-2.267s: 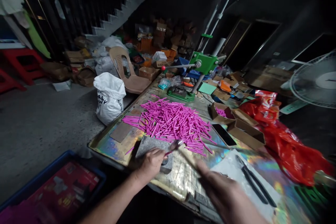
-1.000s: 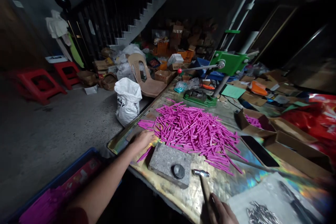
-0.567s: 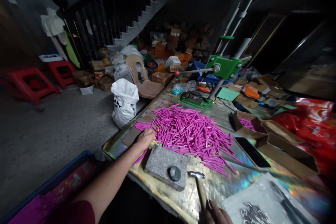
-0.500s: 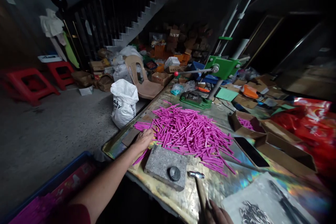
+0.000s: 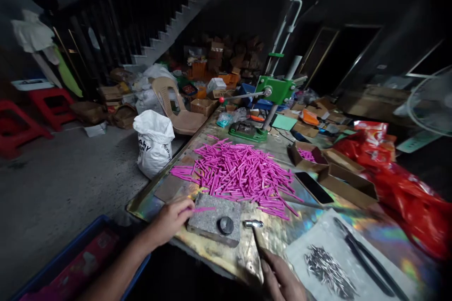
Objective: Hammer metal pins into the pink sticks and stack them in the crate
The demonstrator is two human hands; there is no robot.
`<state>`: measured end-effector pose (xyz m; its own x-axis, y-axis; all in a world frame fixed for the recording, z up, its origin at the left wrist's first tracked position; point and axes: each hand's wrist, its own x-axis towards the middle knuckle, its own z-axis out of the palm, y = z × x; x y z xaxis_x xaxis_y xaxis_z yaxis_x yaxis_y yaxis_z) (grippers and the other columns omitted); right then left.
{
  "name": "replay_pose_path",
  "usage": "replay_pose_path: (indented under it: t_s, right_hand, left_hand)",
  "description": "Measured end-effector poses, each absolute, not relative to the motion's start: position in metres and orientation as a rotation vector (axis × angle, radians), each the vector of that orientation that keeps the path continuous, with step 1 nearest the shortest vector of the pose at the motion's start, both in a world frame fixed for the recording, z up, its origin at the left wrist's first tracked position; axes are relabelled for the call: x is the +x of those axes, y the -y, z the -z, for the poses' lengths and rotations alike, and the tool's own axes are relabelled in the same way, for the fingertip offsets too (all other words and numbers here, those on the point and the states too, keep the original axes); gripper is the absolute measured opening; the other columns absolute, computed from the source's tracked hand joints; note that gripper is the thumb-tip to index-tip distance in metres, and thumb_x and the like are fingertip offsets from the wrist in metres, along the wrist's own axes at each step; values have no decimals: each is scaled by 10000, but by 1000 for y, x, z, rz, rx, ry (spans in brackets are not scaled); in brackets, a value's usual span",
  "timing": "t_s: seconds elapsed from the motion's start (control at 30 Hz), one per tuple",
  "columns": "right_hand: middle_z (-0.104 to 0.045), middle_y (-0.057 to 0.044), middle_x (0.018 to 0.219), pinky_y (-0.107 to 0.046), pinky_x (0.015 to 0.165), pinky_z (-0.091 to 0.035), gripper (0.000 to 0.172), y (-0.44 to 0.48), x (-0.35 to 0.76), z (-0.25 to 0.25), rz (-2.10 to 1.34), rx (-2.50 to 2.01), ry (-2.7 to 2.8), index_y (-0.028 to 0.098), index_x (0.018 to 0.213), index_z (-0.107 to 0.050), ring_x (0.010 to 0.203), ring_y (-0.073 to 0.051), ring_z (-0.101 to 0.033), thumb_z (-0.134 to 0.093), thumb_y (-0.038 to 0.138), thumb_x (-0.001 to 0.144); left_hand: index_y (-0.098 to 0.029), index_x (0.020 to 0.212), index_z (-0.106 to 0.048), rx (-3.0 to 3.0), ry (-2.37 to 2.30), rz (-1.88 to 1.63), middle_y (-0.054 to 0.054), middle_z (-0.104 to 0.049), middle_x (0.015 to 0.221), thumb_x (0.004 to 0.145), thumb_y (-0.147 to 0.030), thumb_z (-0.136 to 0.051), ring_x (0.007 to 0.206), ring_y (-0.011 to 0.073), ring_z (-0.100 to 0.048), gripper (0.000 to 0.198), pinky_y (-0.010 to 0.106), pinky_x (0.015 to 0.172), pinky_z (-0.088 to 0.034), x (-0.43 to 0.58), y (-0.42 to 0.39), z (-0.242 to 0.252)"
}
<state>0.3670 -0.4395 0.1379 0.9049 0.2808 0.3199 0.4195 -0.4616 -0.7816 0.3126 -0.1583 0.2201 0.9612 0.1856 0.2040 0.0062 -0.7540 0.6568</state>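
Observation:
My left hand [image 5: 173, 220] pinches one thin pink stick [image 5: 205, 209], whose free end reaches over the grey stone block [image 5: 208, 220] at the table's front edge. On that block sits a short dark metal cylinder [image 5: 226, 225]. My right hand [image 5: 282, 276] is wrapped round the wooden handle of a small hammer [image 5: 253, 224], and the hammer's head rests beside the block's right side. Just behind the block spreads a big heap of pink sticks [image 5: 243, 169]. Small silvery metal pins [image 5: 328, 268] lie on a white sheet [image 5: 300, 240] close to my right hand.
Black-handled pliers [image 5: 367, 256] lie on the sheet. Behind it are a phone [image 5: 314, 188] and open cardboard boxes [image 5: 348, 186]. A green hand press [image 5: 275, 89] stands at the back. Left of the table stand a white sack [image 5: 153, 143] and a blue crate [image 5: 102, 225].
My left hand has drawn back from the heap towards me, now with one pink stick. My right hand has come further into view on the hammer. The view has turned to the right.

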Motion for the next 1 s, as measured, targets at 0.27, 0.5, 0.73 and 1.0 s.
replay_pose_path:
  t_s: [0.27, 0.5, 0.73, 1.0]
  right_hand:
    - [-558, -14, 622, -221, 562, -406, 257, 409, 343, -175, -128, -1921, 651, 203, 771, -590, 595, -151, -526, -413, 385, 814]
    - [-332, 54, 516, -209, 466, -278, 321, 414, 338, -181, -424, -1644, 396, 184, 607, -456, 485, -90, -308, -430, 445, 791]
    - [-521, -1, 575, -226, 554, -383, 294, 418, 333, -177, -271, -1670, 414, 170, 694, -556, 570, -129, -488, -403, 394, 807]
    - [-592, -80, 734, -273, 645, -399, 223, 504, 402, -148, 80, -2479, 18, 151, 753, -557, 710, -194, -548, -352, 228, 790]
  left_hand:
    - [-185, 658, -608, 2075, -4, -146, 2, -590, 659, 722, -135, -501, 662, 137, -538, 134, 193, 617, -401, 288, 229, -213]
    - [-167, 746, -600, 1331, -360, -145, -23, -557, 554, 606, -309, -676, 494, 110, -495, 213, 188, 451, -409, 301, 261, -190]
    - [-128, 661, -639, 1243, -413, -52, -15, -562, 490, 539, -375, -715, 463, 102, -471, 286, 200, 460, -401, 311, 293, -182]
    - [-154, 679, -646, 1348, -472, -75, -37, -542, 435, 545, -414, -695, 482, 128, -508, 297, 219, 528, -433, 310, 284, -182]
